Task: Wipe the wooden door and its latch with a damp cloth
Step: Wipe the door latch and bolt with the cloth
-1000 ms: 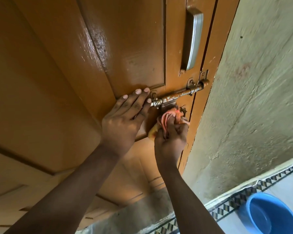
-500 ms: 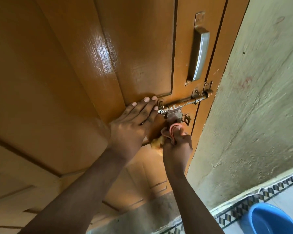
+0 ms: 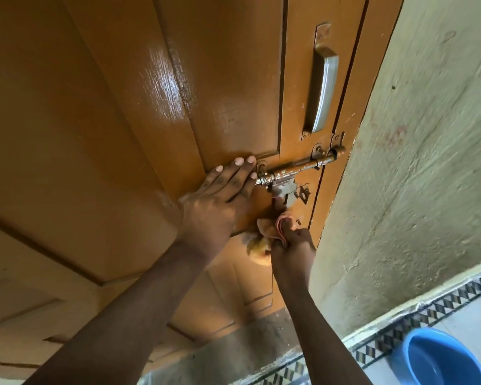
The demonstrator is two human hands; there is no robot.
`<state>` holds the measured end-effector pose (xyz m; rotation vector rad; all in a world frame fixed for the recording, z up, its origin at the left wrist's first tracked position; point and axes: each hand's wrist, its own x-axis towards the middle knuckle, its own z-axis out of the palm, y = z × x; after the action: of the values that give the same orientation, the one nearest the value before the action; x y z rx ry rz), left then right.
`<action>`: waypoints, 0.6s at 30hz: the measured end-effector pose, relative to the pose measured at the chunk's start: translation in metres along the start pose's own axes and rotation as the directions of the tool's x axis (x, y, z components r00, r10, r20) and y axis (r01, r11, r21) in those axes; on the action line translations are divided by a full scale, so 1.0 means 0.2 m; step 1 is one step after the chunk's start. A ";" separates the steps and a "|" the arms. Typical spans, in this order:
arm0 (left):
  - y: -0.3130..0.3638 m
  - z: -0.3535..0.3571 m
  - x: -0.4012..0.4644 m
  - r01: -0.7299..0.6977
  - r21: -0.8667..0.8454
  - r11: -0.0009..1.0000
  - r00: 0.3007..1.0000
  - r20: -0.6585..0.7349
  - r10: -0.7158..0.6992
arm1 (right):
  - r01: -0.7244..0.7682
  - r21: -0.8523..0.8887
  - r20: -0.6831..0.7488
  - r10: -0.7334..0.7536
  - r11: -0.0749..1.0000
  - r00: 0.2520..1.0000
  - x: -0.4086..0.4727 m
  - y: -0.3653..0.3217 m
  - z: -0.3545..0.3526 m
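The brown wooden door [image 3: 122, 107] fills the left and middle of the head view, glossy with a wet sheen. Its rusty sliding latch [image 3: 297, 168] runs across the door's right edge, the hasp plate hanging just below the bolt. My left hand [image 3: 220, 198] lies flat on the door, fingertips touching the latch's left end. My right hand [image 3: 292, 245] grips a bunched orange-pink cloth [image 3: 264, 234] and presses it on the door just below the hasp plate.
A metal pull handle [image 3: 324, 90] is fixed above the latch. A rough plastered wall [image 3: 414, 162] stands right of the door frame. A blue plastic basin [image 3: 439, 359] sits on the tiled floor at bottom right, beside a patterned tile border [image 3: 400, 326].
My right hand with the cloth has slid down from the hasp plate to the door below it. The view has tilted up slightly. My left hand stays flat by the latch.
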<state>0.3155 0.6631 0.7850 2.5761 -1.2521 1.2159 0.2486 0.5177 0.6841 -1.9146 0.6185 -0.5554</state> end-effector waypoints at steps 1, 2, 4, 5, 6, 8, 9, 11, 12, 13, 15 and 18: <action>0.00 -0.01 0.01 0.003 -0.018 1.000 1.000 0.021 -0.002 | -0.010 -0.015 0.018 0.011 1.000 1.000 0.00 0.01 -0.05; 0.00 -0.03 0.01 0.009 -0.041 0.999 0.999 0.048 -0.007 | -0.008 -0.016 0.026 0.009 1.000 1.000 0.00 0.01 -0.11; 0.00 -0.07 0.02 0.031 -0.089 0.996 0.992 0.124 -0.020 | -0.021 0.029 0.055 0.019 0.999 0.998 0.00 -0.01 -0.23; 0.00 -0.09 0.03 0.051 -0.107 0.993 0.986 0.166 -0.032 | -0.040 0.068 0.070 0.036 0.997 0.997 0.00 -0.02 -0.30; 0.00 -0.11 0.04 0.076 -0.128 0.989 0.978 0.205 -0.048 | -0.063 0.123 0.089 0.052 0.990 0.995 0.00 -0.04 -0.36; 0.01 -0.17 0.08 0.147 -0.202 0.968 0.962 0.258 -0.092 | -0.140 0.267 0.163 0.099 0.953 0.982 -0.03 -0.12 -0.49; 0.03 -0.20 0.09 0.186 -0.237 0.953 0.956 0.269 -0.119 | -0.199 0.352 0.216 0.127 0.915 0.968 -0.05 -0.17 -0.55; 0.09 -0.30 0.08 0.290 -0.326 0.900 0.943 0.256 -0.211 | -0.304 0.480 0.313 0.163 0.823 0.936 -0.11 -0.29 -0.66; 0.15 -0.36 0.07 0.369 -0.392 0.843 0.925 0.246 -0.290 | -0.336 0.514 0.350 0.165 0.789 0.922 -0.15 -0.34 -0.72; 0.22 -0.42 0.04 0.465 -0.465 0.753 0.885 0.263 -0.383 | -0.368 0.542 0.383 0.167 0.755 0.908 -0.18 -0.39 -0.76; 0.38 -0.54 -0.03 0.716 -0.548 0.433 0.688 0.447 -0.572 | -0.467 0.600 0.455 0.203 0.649 0.867 -0.25 -0.45 -0.85; 0.58 -0.70 -0.11 0.882 -0.263 -0.392 0.053 0.880 -0.471 | -0.601 0.629 0.535 0.286 0.493 0.795 -0.35 -0.51 -0.94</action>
<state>0.1400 0.6466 0.8337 1.7574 0.3119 -0.4184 0.0956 0.4723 0.8425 -0.8950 0.4875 -0.0559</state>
